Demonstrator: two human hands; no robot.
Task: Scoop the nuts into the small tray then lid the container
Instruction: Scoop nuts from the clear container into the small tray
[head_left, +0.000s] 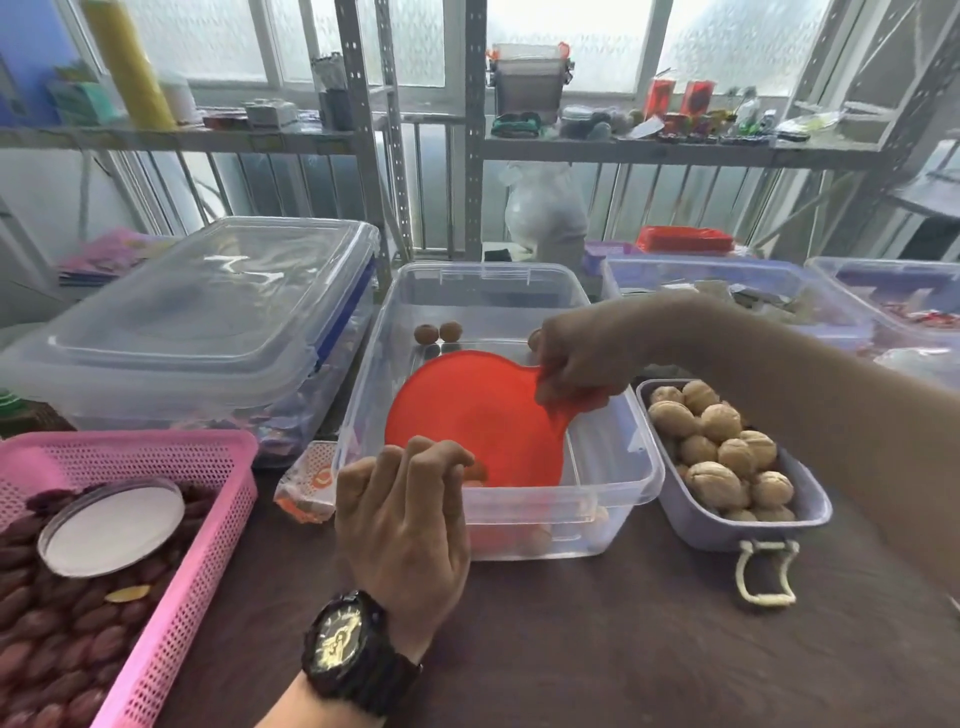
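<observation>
- Step in hand, as judged: gathering the last few nuts from the clear container (613, 467) with the red scoop (478, 421).
- Right hand (582, 364) reaches in from the right and pinches the scoop's handle between fingers and thumb. The scoop blade is inside the container, tilted towards its near wall.
- Left hand (410, 509) is curled over the container's near-left rim, bracing it. A nut looks to sit at its fingertips, but I cannot tell if it is gripped.
- Two loose nuts (439, 332) lie together at the far side of the floor; another shows just behind the right hand. Some more appear through the near wall, under the scoop.
- To do it well: keep the rim braced, slide the scoop edge flat along the floor, trap the nuts against a wall, lift level. Round shells will likely roll off a tilted blade.
- Small tray (727, 525): lilac, with a cord loop at its near end, just right of the container, heaped with pale, wrinkled walnuts. Tip gently.
- Lid: a clear lid (208, 306) rests on the box to the left; whether it fits this container, cannot tell.
</observation>
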